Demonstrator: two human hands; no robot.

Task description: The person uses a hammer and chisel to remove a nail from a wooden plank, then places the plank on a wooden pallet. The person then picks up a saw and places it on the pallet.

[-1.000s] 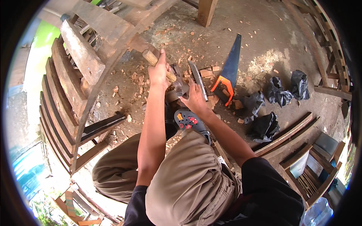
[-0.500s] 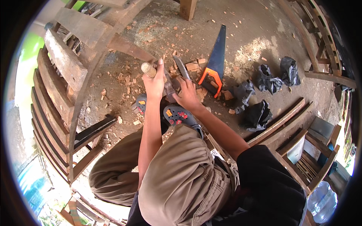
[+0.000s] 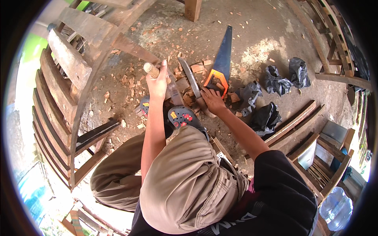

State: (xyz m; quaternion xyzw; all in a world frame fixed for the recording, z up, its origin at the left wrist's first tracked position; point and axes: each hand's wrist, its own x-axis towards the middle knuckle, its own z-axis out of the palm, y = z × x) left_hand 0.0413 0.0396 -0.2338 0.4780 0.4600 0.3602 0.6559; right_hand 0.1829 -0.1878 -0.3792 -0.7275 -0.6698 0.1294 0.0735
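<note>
I see L hand (image 3: 157, 80) fisted on a wood handle (image 3: 151, 70), at 12 o'clock from knee. R hand (image 3: 212, 100) grips machete (image 3: 191, 78), blade toward 11; saw (image 3: 221, 59) at 1.

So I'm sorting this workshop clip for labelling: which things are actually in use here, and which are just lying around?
In use:
left hand gripping a pale round wooden stick
right hand holding a long grey metal blade
scattered reddish wood chips under them

Lying about:
blue handsaw with orange handle
crumpled black plastic bags
curved brown wooden slats
clear plastic water bottle
</note>
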